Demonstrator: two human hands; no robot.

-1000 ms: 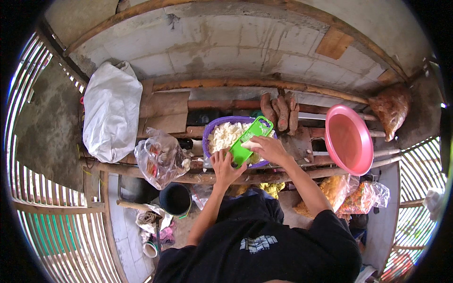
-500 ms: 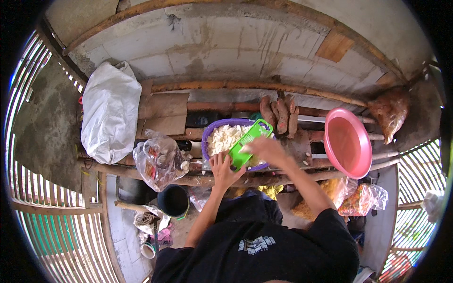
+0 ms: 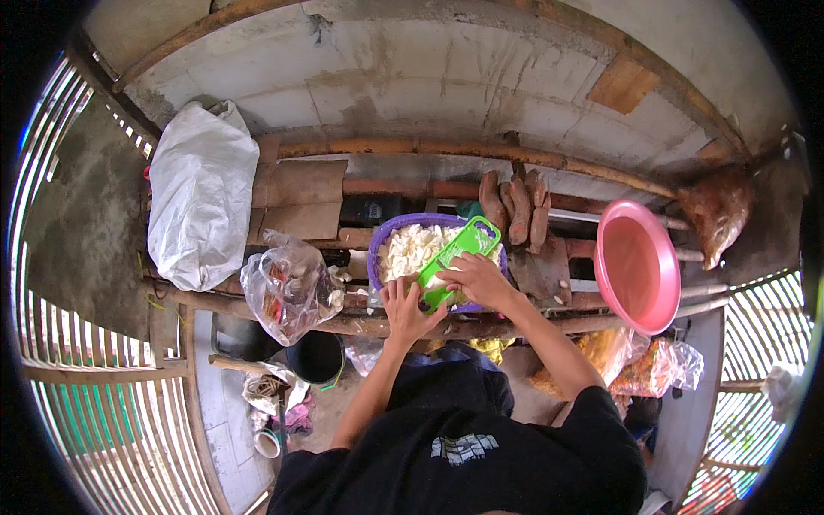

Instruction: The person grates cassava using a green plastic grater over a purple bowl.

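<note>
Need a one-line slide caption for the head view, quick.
Left hand steadies a green slicer over a purple basin of pale slices; right hand presses on it.

Clear bag (image 3: 290, 287) crowds basin (image 3: 378, 249) left; tubers (image 3: 515, 206) behind; pink bowl (image 3: 637, 266) right.

Green plastic slicer (image 3: 455, 257): flat paddle shape with a loop handle at the far end, lying tilted across the purple basin (image 3: 376, 249), far end up toward the basin's far-right rim, near end down at its near rim. Left hand (image 3: 405, 307) grips the slicer's near end at the bench's front edge. Right hand (image 3: 477, 279) lies on the slicer face just right of mid-length, fingers curled over something pale; can't tell what piece exactly. Basin is round, purple, sits mid-bench against the front rail, filled with pale white slices (image 3: 410, 249) heaped on the left side under the slicer.
</note>
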